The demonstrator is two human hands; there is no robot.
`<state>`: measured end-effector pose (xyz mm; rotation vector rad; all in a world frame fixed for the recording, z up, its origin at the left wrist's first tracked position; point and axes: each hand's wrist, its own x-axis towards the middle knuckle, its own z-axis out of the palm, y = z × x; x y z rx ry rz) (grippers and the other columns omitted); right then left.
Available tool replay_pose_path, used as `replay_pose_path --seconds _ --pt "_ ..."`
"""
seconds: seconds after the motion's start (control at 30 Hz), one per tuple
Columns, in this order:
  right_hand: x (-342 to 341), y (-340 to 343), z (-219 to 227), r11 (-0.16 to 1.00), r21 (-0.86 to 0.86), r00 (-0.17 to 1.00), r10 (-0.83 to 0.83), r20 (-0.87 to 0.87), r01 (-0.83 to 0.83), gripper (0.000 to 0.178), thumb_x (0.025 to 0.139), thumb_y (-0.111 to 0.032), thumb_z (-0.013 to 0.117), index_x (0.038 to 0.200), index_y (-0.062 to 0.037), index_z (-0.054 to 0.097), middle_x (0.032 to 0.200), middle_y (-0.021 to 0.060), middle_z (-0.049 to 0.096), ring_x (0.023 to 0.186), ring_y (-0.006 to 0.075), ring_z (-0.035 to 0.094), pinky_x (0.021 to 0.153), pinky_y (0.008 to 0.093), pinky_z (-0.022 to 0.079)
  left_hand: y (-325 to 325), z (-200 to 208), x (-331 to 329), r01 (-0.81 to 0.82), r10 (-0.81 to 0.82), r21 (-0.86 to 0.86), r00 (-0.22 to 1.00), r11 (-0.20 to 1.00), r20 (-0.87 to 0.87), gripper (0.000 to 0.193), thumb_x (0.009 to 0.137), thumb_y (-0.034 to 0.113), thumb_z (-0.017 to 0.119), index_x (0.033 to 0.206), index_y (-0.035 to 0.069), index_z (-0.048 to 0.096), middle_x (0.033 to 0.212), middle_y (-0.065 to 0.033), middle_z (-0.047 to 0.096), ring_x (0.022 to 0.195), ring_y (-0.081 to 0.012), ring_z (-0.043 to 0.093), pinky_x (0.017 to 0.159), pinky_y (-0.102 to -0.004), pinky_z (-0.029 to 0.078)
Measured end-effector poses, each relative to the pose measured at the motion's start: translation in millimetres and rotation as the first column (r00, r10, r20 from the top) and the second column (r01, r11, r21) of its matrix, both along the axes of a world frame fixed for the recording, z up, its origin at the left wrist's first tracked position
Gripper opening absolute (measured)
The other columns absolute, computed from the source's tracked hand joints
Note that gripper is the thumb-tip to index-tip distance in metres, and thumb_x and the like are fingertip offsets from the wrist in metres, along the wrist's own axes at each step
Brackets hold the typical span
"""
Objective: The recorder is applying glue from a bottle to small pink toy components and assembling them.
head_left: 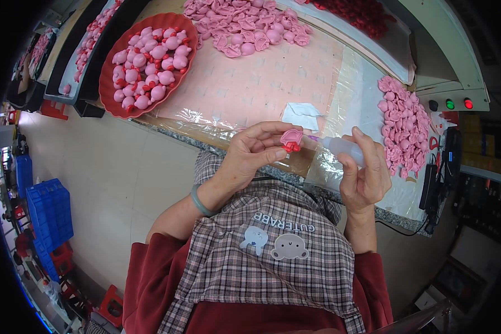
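My left hand (240, 160) pinches a small pink-and-red toy part (291, 137) between thumb and fingers, just above the table's near edge. Its ruffled pink side is up, with the glossy red bit below. In my right hand (371, 181) is a translucent squeeze bottle (344, 149), lying nearly level. The bottle's thin nozzle with a purple end points left at the toy part; whether the two touch I cannot tell. Behind my hands, a folded white cloth or paper (303, 115) rests on the plastic-covered table (245, 92).
A scalloped red basin (107, 79) holds several pink-and-red toy pieces at the left. Pink parts lie in a heap (247, 25) at the back and another (404, 125) at the right. A machine housing with green and red lights (459, 104) borders the right side. Blue crates (49, 214) stand on the floor.
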<state>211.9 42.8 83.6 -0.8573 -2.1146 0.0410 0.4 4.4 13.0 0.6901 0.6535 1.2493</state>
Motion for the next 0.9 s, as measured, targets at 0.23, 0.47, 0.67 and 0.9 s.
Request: replay_pose_path --seconds 0.23,0.47,0.67,0.9 --pt "1.8 -2.6 2.9 0.994 -0.109 0.996 -0.009 -0.085 0.0 0.037 0.09 -0.014 0.068 0.119 0.0076 0.059 0.092 0.0166 0.066 0.076 0.0221 0.064 0.066 0.0306 0.052 1.0 1.8 -1.3 -0.013 0.013 -0.013 1.0 1.0 -0.013 0.046 0.087 0.001 0.066 0.131 -0.003 0.053 0.13 -0.0176 0.059 0.115 -0.0228 0.061 0.101 -0.0339 0.049" --pt "3.6 -3.6 3.0 0.99 -0.138 0.998 0.016 -0.055 -0.023 0.038 0.089 -0.014 0.069 0.119 0.0078 0.06 0.095 0.0168 0.067 0.076 0.023 0.065 0.066 0.0306 0.052 1.3 1.9 -1.5 -0.008 0.008 0.002 1.0 1.0 -0.03 0.047 0.088 0.004 0.066 0.133 -0.003 0.052 0.129 -0.0171 0.06 0.115 -0.0217 0.061 0.098 -0.0322 0.05" --pt "0.6 -3.2 3.6 0.991 -0.133 0.999 0.019 -0.05 -0.026 0.038 0.089 -0.014 0.069 0.118 0.0073 0.06 0.093 0.017 0.067 0.075 0.0227 0.065 0.065 0.0302 0.052 1.3 1.7 -1.5 -0.008 0.008 0.001 0.999 1.0 -0.034 0.048 0.087 0.003 0.067 0.133 -0.003 0.052 0.13 -0.0172 0.059 0.116 -0.021 0.06 0.098 -0.0311 0.05" --pt "-1.5 -4.4 4.3 0.989 -0.148 0.998 0.017 -0.065 -0.026 0.037 0.088 -0.014 0.07 0.118 0.0069 0.061 0.091 0.0169 0.068 0.074 0.0228 0.065 0.065 0.03 0.052 1.5 4.3 -0.9 0.005 -0.006 -0.008 0.999 1.0 -0.052 0.048 0.087 0.003 0.067 0.133 -0.002 0.052 0.129 -0.0168 0.06 0.116 -0.0214 0.06 0.099 -0.0317 0.05"
